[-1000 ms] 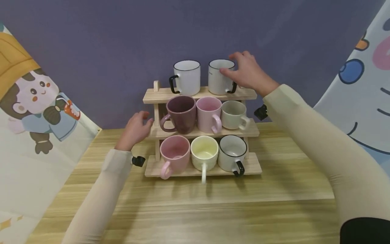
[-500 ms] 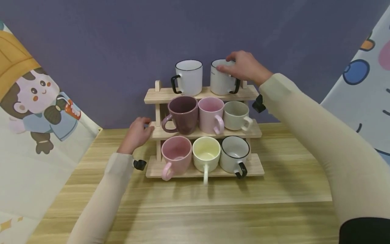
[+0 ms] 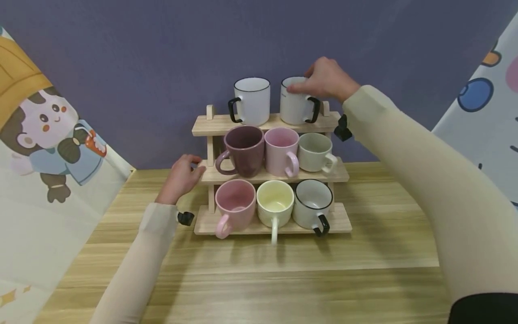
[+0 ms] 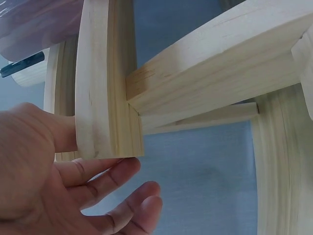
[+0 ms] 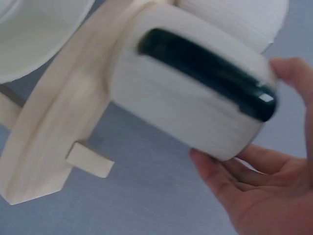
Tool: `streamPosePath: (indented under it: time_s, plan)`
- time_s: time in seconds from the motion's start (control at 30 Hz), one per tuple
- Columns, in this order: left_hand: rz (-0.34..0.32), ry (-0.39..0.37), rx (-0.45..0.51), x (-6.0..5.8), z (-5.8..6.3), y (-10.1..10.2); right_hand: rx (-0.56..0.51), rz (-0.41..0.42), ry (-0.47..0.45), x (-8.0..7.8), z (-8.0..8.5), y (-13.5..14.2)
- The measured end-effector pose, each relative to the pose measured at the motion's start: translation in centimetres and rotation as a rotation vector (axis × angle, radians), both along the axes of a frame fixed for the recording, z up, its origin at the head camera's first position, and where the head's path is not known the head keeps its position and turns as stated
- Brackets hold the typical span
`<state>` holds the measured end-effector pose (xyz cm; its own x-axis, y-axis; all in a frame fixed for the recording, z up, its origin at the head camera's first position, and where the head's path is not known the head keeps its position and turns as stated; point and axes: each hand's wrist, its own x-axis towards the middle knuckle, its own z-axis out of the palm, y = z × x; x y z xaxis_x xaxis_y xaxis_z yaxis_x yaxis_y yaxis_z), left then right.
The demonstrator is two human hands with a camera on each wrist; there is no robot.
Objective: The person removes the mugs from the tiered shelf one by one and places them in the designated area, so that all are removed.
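Note:
A three-tier wooden rack point(image 3: 210, 126) carries several mugs. On its top tier, my right hand point(image 3: 327, 81) grips the rim end of a white mug with a black handle point(image 3: 294, 105), thumb in front and fingers behind. That mug's black handle point(image 5: 205, 73) points toward the camera in the right wrist view, with the right hand point(image 5: 274, 186) around its upper end. At the rack's left side, my left hand point(image 3: 181, 177) holds the end of the middle tier. In the left wrist view, the left hand point(image 4: 39, 171) has its thumb and fingers on either side of the board end point(image 4: 105, 98).
Another white mug point(image 3: 252, 103) stands on the top tier. A plum mug point(image 3: 244, 155), a pink mug point(image 3: 279, 157) and a grey mug point(image 3: 313, 155) fill the middle. Below are a rose mug point(image 3: 234, 207), a yellow mug point(image 3: 275, 207) and a black-rimmed mug point(image 3: 311, 204). A blue-grey wall point(image 3: 182, 58) rises behind.
My left hand has moved onto the end of the middle tier and taken hold. My right hand has closed around the top right mug, whose handle has turned further to the right.

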<state>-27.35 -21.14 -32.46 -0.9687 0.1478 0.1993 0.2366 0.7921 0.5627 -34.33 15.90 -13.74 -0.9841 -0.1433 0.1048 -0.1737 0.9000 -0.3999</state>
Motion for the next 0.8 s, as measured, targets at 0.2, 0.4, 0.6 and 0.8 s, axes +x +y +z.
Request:
streamPosePath:
  time_s: [0.2,0.4,0.6,0.8]
  plan:
    - [-0.018,-0.032,-0.008,0.0,-0.2,0.3,-0.024,-0.032,0.039,-0.2,-0.7,0.5]
    - [-0.020,-0.044,-0.003,0.0,-0.3,0.6,-0.045,-0.014,0.115,-0.1,-0.7,1.1]
    - [-0.019,-0.038,0.009,0.0,-0.2,0.6,-0.066,-0.011,0.191,0.3,0.2,2.2]
    - [-0.004,-0.036,0.006,0.0,-0.3,0.6,-0.045,0.030,0.242,0.7,0.6,3.3]
